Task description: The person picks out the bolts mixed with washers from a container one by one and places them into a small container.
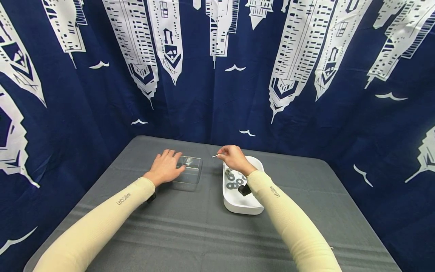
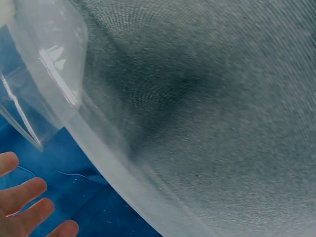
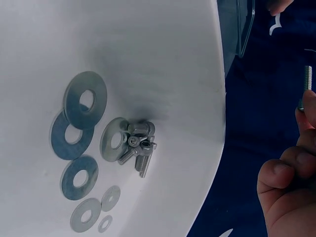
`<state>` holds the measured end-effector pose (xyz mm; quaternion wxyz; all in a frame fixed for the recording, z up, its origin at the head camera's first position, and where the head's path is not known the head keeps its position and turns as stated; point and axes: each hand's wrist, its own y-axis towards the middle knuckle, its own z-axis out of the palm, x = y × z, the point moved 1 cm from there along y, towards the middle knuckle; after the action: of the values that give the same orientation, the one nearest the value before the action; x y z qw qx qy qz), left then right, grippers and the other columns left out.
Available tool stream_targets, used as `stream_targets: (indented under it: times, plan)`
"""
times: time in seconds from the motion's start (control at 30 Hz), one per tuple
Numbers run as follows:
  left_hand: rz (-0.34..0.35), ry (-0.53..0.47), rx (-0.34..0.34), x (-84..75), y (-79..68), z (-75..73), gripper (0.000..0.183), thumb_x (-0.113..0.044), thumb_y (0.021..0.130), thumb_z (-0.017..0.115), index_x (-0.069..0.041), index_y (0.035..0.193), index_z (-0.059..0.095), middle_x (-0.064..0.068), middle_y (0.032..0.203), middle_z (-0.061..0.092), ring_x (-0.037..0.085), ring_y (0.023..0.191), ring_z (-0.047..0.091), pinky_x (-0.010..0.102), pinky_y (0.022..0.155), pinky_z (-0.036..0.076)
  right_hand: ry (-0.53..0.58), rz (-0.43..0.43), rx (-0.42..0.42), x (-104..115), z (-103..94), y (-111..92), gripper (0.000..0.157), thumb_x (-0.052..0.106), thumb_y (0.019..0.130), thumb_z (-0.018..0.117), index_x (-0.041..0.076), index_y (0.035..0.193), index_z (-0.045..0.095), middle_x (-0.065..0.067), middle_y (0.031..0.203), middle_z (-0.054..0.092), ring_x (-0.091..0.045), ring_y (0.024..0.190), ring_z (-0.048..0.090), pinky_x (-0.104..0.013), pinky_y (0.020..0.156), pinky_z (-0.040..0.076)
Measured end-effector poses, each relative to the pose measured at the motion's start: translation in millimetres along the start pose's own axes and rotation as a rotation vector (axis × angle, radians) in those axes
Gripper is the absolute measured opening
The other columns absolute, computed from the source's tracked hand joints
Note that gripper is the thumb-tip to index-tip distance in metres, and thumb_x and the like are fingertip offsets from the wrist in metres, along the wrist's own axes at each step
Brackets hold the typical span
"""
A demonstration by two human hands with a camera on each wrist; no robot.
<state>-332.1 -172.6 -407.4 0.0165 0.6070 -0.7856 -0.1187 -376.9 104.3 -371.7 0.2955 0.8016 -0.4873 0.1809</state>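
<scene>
My right hand (image 1: 233,156) pinches a small metal screw (image 3: 308,79) between thumb and finger, above the far left edge of a white tray (image 1: 238,207). The screw's threaded end points out past the fingertips. Inside the tray lie several flat washers (image 3: 98,98) of different sizes, some overlapping, and a small heap of screws (image 3: 143,146). My left hand (image 1: 165,167) lies at the left side of a clear plastic box (image 1: 195,187), its fingers spread; whether it bears on the box cannot be made out. Dividers show inside the box.
A grey cloth covers the table (image 1: 204,234). Behind it hangs a dark blue curtain (image 1: 197,102) with white buildings. The clear box stands left of the white tray, with a strip of tabletop between them.
</scene>
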Motion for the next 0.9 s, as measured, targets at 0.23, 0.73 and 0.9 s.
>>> stream_targets:
  times: [0.23, 0.73, 0.9]
  plan:
    - [-0.002, -0.010, 0.028, 7.5, -1.2, 4.1, 0.065, -0.049, 0.098, 0.054, -0.011, 0.151, 0.046, 0.021, 0.150, 0.047, 0.039, 0.143, 0.037, 0.063, 0.110, 0.035, -0.002, -0.004, 0.018, 6, 3.8, 2, 0.009, 0.014, 0.091, 0.072, 0.007, 0.095, 0.076, 0.005, 0.059, 0.048, -0.010, 0.057, 0.044, -0.026, 0.056, 0.036]
    - [0.001, -0.038, 0.063, 14.5, -2.3, 13.3, 0.068, -0.049, 0.096, 0.059, -0.011, 0.152, 0.046, 0.020, 0.149, 0.048, 0.040, 0.142, 0.038, 0.063, 0.111, 0.034, 0.010, -0.011, 0.018, 15, 11.9, 8, 0.009, 0.015, 0.092, 0.072, 0.008, 0.095, 0.076, 0.006, 0.059, 0.047, -0.010, 0.055, 0.043, -0.025, 0.055, 0.035]
    - [-0.009, -0.042, 0.054, 15.9, -1.7, 15.8, 0.069, -0.048, 0.096, 0.059, -0.011, 0.152, 0.045, 0.019, 0.148, 0.049, 0.039, 0.141, 0.039, 0.062, 0.110, 0.035, 0.022, -0.021, 0.024, 18, 13.5, 11, 0.009, 0.015, 0.092, 0.072, 0.008, 0.095, 0.076, 0.006, 0.059, 0.047, -0.010, 0.055, 0.043, -0.025, 0.055, 0.035]
